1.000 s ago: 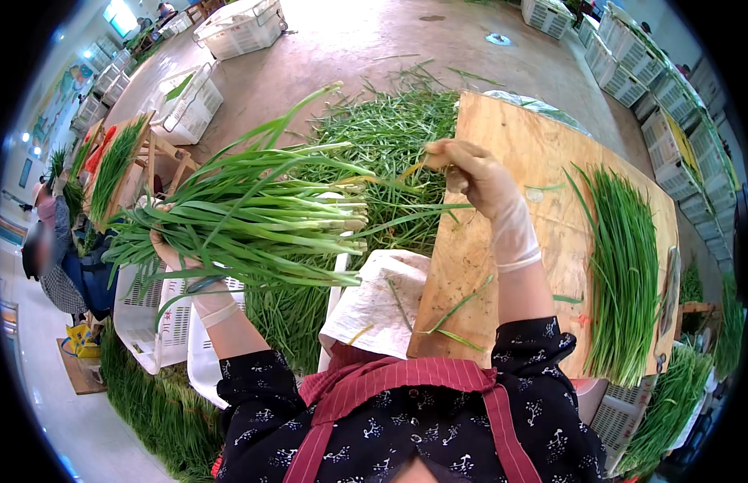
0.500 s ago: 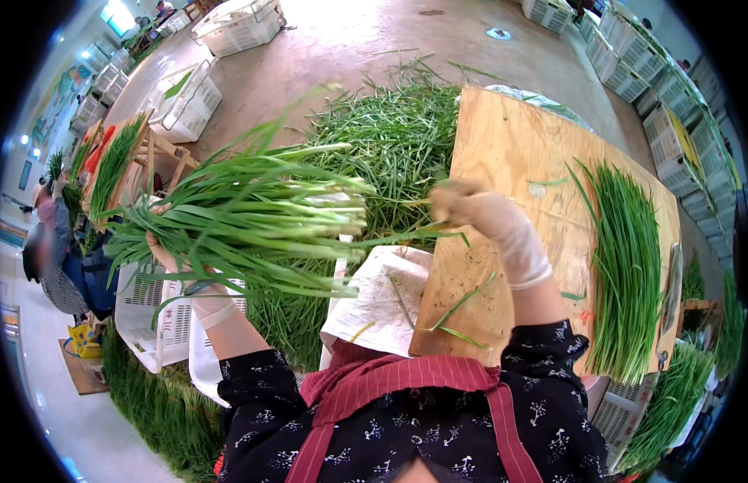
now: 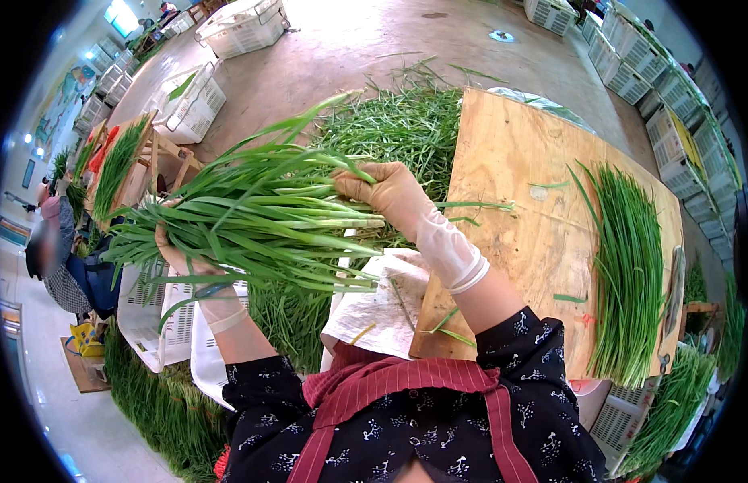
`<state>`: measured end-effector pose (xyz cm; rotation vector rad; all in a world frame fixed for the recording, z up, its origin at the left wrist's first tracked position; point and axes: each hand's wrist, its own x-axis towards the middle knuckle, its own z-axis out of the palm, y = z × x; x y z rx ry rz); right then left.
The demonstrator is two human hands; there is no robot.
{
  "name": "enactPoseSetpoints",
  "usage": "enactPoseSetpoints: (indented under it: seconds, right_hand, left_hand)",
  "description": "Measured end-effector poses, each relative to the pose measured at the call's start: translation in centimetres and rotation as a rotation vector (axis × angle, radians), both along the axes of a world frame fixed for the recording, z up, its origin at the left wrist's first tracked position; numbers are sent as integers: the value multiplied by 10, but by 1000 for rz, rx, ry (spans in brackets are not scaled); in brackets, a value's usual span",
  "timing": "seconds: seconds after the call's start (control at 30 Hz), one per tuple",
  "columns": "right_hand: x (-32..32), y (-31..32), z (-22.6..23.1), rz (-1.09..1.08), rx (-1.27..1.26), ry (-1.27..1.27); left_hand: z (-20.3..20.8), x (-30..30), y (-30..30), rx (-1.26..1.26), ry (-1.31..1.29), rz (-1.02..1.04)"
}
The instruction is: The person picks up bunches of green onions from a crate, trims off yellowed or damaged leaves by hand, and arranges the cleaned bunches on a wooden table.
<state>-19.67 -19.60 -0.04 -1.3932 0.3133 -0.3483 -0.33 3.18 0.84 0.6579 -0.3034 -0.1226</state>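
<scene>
A thick bunch of garlic chives (image 3: 253, 217) lies across my left hand (image 3: 179, 251), which wears a thin glove and is wrapped round the leafy part; leaves hide some of its fingers. The pale cut ends point to the right. My right hand (image 3: 383, 191), gloved as well, pinches at the stem ends on the upper side of the bunch, its fingertips partly hidden. On the wooden board (image 3: 502, 169) to my right lies a neat, lined-up row of garlic chives (image 3: 626, 274). A few loose blades are scattered on the board near my right forearm.
Beyond the bunch a heap of loose leaves (image 3: 406, 121) covers the floor. A white cloth (image 3: 370, 318) lies before my apron. White plastic crates (image 3: 152, 310) stand at left, with more chives (image 3: 144, 402) below. Another person (image 3: 64, 258) is at far left; stacked crates (image 3: 671, 153) line the right.
My right hand has moved left from over the board's edge to the stem ends of the bunch. A blade it was drawing away now lies on the board. The left hand stays nearly in place.
</scene>
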Motion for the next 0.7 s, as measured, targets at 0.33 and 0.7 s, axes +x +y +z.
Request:
enactPoseSetpoints:
  seconds: [0.33, 0.7]
  right_hand:
    - [-60, -53, -19, 166, 348, -393]
    - [-29, -30, -42, 254, -337, 37]
  left_hand:
    - [-15, 17, 17, -16, -80, -236]
    - [-38, 48, 24, 82, 299, 62]
